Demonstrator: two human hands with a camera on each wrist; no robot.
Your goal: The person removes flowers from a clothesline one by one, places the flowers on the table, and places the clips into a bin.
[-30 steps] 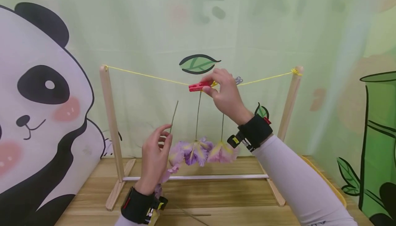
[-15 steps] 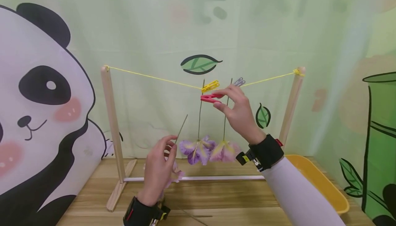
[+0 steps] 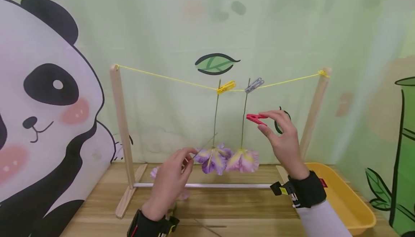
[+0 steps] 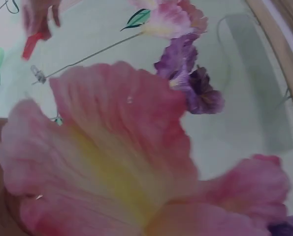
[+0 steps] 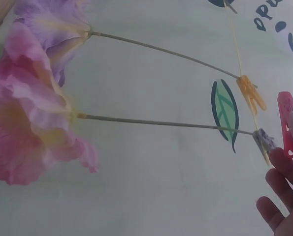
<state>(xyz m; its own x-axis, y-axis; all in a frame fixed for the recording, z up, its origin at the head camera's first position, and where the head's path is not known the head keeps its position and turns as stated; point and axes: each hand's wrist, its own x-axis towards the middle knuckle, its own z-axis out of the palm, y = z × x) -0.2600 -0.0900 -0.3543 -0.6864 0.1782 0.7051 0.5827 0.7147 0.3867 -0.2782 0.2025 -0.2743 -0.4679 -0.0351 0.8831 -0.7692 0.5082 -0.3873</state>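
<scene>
My right hand pinches a red clothespin between thumb and fingertips, right of the hanging flowers and below the cord. My left hand holds a thin flower stem that slants up to the right. A large pink flower fills much of the left wrist view; in the head view the left hand hides most of it. On the yellow cord, a yellow clothespin clips the stem of a purple flower. Beside it a grey clothespin clips a pink-yellow flower.
Two wooden posts carry the cord, joined low down by a white rod. A yellow tray stands at the right on the wooden table. Loose stems lie at the front. A panda-printed backdrop hangs behind.
My right hand has drawn the red clothespin away from the cord, down and to the right. The stem in my left hand has tipped from nearly upright to a stronger slant, its tip lower.
</scene>
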